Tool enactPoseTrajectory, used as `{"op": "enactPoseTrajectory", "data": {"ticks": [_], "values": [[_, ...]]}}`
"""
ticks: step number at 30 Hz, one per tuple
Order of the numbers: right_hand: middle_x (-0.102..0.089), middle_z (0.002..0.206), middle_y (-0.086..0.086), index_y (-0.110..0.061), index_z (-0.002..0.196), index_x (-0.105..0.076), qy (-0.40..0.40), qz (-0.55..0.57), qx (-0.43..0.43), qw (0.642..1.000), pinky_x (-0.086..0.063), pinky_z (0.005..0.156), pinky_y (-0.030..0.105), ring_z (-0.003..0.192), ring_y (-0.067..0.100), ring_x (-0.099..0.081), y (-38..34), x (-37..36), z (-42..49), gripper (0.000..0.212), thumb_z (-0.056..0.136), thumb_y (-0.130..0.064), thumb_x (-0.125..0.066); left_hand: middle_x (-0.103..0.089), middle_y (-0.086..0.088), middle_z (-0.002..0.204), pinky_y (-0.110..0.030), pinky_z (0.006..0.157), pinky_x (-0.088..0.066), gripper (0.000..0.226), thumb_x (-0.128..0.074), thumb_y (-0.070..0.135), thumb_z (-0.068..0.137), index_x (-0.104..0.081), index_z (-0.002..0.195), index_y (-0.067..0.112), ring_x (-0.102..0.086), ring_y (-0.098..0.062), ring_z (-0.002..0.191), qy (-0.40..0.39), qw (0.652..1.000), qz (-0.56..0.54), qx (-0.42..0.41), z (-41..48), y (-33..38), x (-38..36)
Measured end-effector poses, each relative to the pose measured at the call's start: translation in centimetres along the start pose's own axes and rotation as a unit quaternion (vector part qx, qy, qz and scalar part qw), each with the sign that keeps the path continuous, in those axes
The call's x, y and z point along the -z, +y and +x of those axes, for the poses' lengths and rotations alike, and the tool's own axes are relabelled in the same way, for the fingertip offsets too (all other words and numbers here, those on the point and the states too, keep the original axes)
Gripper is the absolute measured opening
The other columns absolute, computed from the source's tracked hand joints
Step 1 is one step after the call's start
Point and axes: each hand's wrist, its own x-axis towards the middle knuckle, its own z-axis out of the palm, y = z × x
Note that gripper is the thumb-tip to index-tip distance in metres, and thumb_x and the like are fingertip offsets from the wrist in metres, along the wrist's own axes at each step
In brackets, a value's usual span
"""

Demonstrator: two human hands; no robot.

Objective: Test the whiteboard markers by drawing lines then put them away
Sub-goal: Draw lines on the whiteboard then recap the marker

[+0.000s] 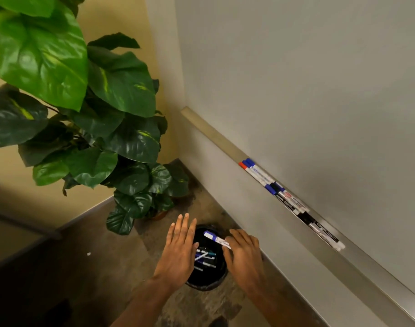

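Note:
A blue-capped whiteboard marker (212, 237) hangs over a black bin (206, 286) on the floor. My right hand (244, 253) pinches its white end with the fingertips. My left hand (180, 246) hovers flat above the bin's left rim, fingers straight, holding nothing. Several markers (205, 258) lie at the bottom of the bin. More markers (284, 197), with blue, red and black caps, lie in a row on the whiteboard's tray (225, 142). The whiteboard (320, 90) fills the right side and shows no lines here.
A tall potted plant (83, 114) with big green leaves stands in the corner to the left, its lowest leaves just beyond the bin. The floor is mottled brown. A small white scrap (88, 253) lies on it to the left.

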Motion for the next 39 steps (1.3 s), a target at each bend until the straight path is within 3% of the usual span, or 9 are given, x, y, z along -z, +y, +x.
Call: {"op": "enactPoseTrajectory", "data": {"ticks": [5,9,12,18,33,39], "values": [[-0.073,0.111,0.002,-0.020,0.099,-0.076,-0.003,-0.002,0.004,1.000,-0.055,0.087,0.043,0.105,0.023,-0.068,-1.1,-2.7,1.9,0.040,0.092,-0.034,-0.039,-0.009,-0.014,0.170,-0.043,0.123,-0.006,0.059,-0.023,0.037,0.110,-0.017,0.162,0.008,-0.005,-0.029,0.158,-0.005,1.000,-0.001,0.014,0.1,-1.2,-1.3],[-0.068,0.126,0.003,-0.018,0.118,-0.070,-0.021,0.028,-0.001,0.999,-0.050,0.097,0.044,0.121,0.024,-0.061,-1.2,-4.9,3.5,0.036,0.093,-0.036,-0.051,-0.003,-0.012,0.171,-0.042,0.125,0.000,0.060,-0.018,0.039,0.111,-0.013,0.162,0.009,0.003,-0.026,0.158,-0.007,1.000,-0.010,0.028,0.4,-2.2,-1.8],[-0.065,0.131,0.005,-0.015,0.123,-0.066,-0.022,0.056,-0.007,0.998,-0.048,0.101,0.046,0.127,0.026,-0.057,-0.8,-5.2,3.6,0.045,0.096,-0.042,-0.044,0.005,-0.011,0.171,-0.043,0.126,0.003,0.062,-0.014,0.041,0.110,-0.006,0.163,0.010,0.013,-0.024,0.158,-0.020,0.999,-0.012,0.043,0.5,-2.6,-1.7],[-0.061,0.137,0.007,-0.013,0.125,-0.066,0.012,0.083,-0.031,0.996,-0.045,0.104,0.051,0.133,0.029,-0.051,1.2,-3.1,1.7,0.050,0.097,-0.046,-0.040,-0.001,-0.014,0.171,-0.043,0.126,0.002,0.064,-0.017,0.046,0.110,-0.011,0.163,0.010,0.010,-0.025,0.158,-0.018,0.999,-0.010,0.038,1.2,-1.5,-1.1],[-0.046,0.152,0.005,-0.014,0.134,-0.058,0.142,0.081,-0.038,0.986,-0.033,0.115,0.050,0.149,0.022,-0.028,6.5,7.2,-4.7,0.044,0.099,-0.040,-0.053,0.012,-0.008,0.171,-0.044,0.127,0.003,0.072,-0.013,0.059,0.108,-0.002,0.164,0.014,0.016,-0.022,0.157,0.002,0.997,-0.028,-0.067,1.9,11.5,3.4],[-0.029,0.161,0.005,-0.017,0.143,-0.048,0.167,0.031,-0.078,0.982,-0.015,0.122,0.044,0.152,0.021,-0.016,9.3,11.5,-8.1,0.052,0.101,-0.047,-0.046,0.017,-0.007,0.170,-0.041,0.126,0.010,0.072,-0.021,0.058,0.109,0.001,0.164,0.017,0.020,-0.021,0.156,0.012,0.992,-0.021,-0.121,2.3,17.5,4.8]]}}
